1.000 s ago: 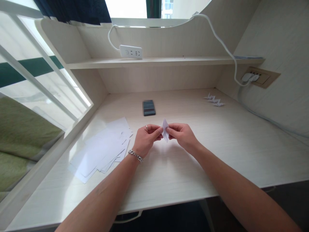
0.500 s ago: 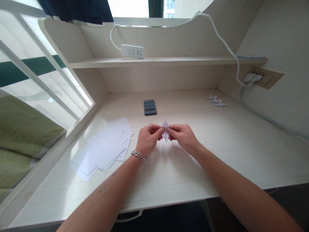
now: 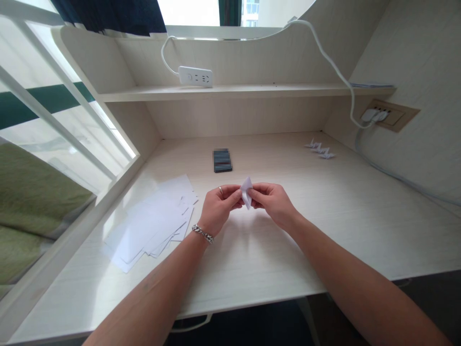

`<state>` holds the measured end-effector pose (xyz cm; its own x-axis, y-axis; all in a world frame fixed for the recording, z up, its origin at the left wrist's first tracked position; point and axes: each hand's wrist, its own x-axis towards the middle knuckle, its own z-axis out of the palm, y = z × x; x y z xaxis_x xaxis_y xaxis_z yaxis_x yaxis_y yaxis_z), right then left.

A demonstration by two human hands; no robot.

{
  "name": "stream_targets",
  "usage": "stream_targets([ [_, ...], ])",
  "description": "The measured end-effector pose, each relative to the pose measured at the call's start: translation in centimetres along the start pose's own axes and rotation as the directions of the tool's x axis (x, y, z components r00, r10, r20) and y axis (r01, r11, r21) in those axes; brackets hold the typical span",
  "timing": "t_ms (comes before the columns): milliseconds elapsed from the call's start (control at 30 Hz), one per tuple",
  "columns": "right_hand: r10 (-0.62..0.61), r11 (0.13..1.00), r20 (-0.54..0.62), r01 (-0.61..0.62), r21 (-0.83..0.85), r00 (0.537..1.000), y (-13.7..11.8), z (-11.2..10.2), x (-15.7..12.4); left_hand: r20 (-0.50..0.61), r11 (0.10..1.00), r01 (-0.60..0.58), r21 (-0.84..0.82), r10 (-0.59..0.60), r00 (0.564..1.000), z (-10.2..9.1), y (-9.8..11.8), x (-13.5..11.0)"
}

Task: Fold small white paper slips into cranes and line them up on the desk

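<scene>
A small white folded paper, roughly diamond-shaped, is held upright above the desk between both my hands. My left hand pinches its left side between thumb and fingers; a ring and a chain bracelet are on this hand and wrist. On the right side, my right hand grips the paper with its thumb on the near face. Fingertips behind the paper are partly hidden. Several white sheets of paper lie overlapping on the desk to the left of my left hand.
Beyond my hands lies a dark phone. Small white paper cranes stand at the back right. A white power strip rests on the shelf. Cables run from the wall socket along the right side of the desk.
The folded paper has tilted and turned slightly between my fingers, and my left fingertips have shifted a little on its edge. The whole view has moved slightly.
</scene>
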<state>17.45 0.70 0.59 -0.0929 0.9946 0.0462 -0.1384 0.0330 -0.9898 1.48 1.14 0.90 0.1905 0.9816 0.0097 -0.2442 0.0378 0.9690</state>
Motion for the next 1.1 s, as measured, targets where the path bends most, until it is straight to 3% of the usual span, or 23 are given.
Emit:
stream_targets([
  [433, -0.025, 0.999, 0.042, 0.027, -0.044, 0.999, 0.23, -0.17, -0.01, 0.002, 0.999, 0.028, 0.027, -0.028, 1.0, -0.47, 0.1, 0.26],
  [700, -0.02, 0.998, 0.025, 0.021, -0.066, 1.0, 0.32, -0.05, 0.02, -0.069, 0.993, -0.001, 0.117, 0.01, 0.998, -0.21, -0.21, 0.19],
  [900, -0.052, 0.998, -0.062, 0.049, -0.05, 0.997, 0.56, -0.02, 0.28, 0.021, 0.998, 0.029, -0.049, -0.028, 0.999, -0.13, -0.26, 0.13],
  [1100, -0.06, 0.996, -0.046, 0.057, -0.062, 0.997, 0.54, 0.11, 0.18, 0.02, 1.0, -0.005, 0.022, 0.005, 1.0, -0.24, -0.35, 0.12],
])
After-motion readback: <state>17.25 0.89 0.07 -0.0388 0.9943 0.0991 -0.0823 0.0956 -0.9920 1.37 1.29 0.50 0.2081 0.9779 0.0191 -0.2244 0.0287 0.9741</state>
